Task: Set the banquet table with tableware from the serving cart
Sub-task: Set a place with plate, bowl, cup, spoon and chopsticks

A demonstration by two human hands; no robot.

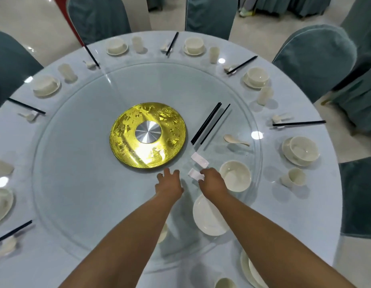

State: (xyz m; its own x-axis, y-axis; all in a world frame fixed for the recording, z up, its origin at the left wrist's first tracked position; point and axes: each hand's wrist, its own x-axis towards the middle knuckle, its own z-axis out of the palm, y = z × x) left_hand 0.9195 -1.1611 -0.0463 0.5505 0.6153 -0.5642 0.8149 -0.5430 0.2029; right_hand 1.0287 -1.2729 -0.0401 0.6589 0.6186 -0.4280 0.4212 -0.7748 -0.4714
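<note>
Glass turntable (76,183), bare on its near left side. Right hand (211,180) pinching a white chopstick rest (194,173) beside a bowl (235,175); left hand (169,182) spread, fingers relaxed, near the gold centre disc (128,146).

**Both hands reach over the glass turntable**

Landmark: the gold disc (147,135) at the turntable's (76,173) middle. Just below the disc, the left hand (169,182) hovers with fingers spread. To its right, the right hand (211,180) pinches a white chopstick rest (194,174); a second rest (199,160) lies just beyond. Right of the disc lie black chopsticks (207,123) and a spoon (235,140). Lower right sit a bowl (235,176) and a plate (209,218).
</note>
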